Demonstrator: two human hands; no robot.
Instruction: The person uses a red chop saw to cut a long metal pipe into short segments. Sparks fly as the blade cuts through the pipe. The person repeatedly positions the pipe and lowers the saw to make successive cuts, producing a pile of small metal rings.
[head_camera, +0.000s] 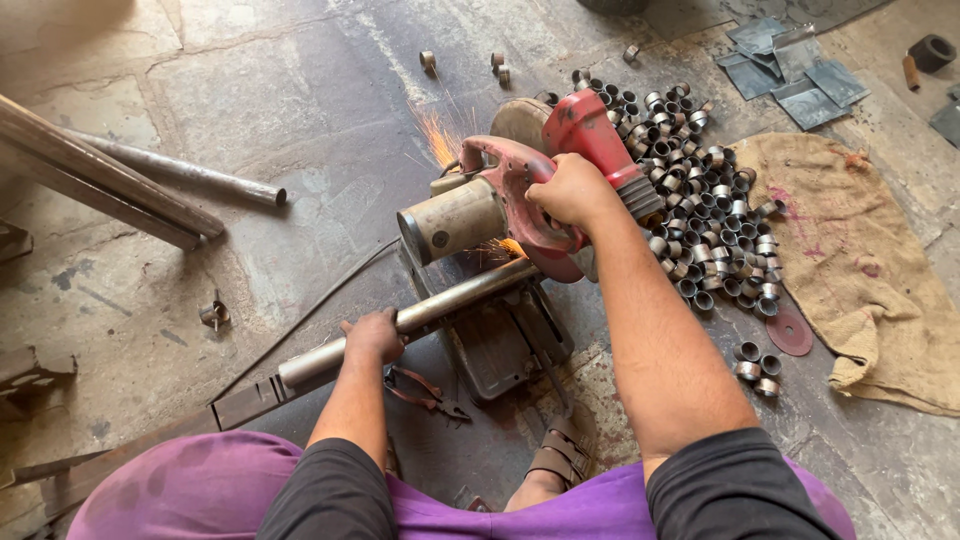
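A red chop saw (520, 190) stands on the concrete floor, with sparks (438, 135) flying off behind it. My right hand (572, 190) grips the saw's red handle and holds it down. Through the saw's base runs a long steel pipe (440, 305). My left hand (372, 335) is closed around this pipe, left of the saw. The blade's contact with the pipe is mostly hidden by the guard.
A heap of several short cut pipe rings (705, 190) lies right of the saw, next to a burlap sack (860, 260). Pliers (425, 390) lie by the base. Long pipes (120, 180) lie at the left. Metal sheets (790, 65) sit at the top right. A spare disc (790, 332) lies on the floor.
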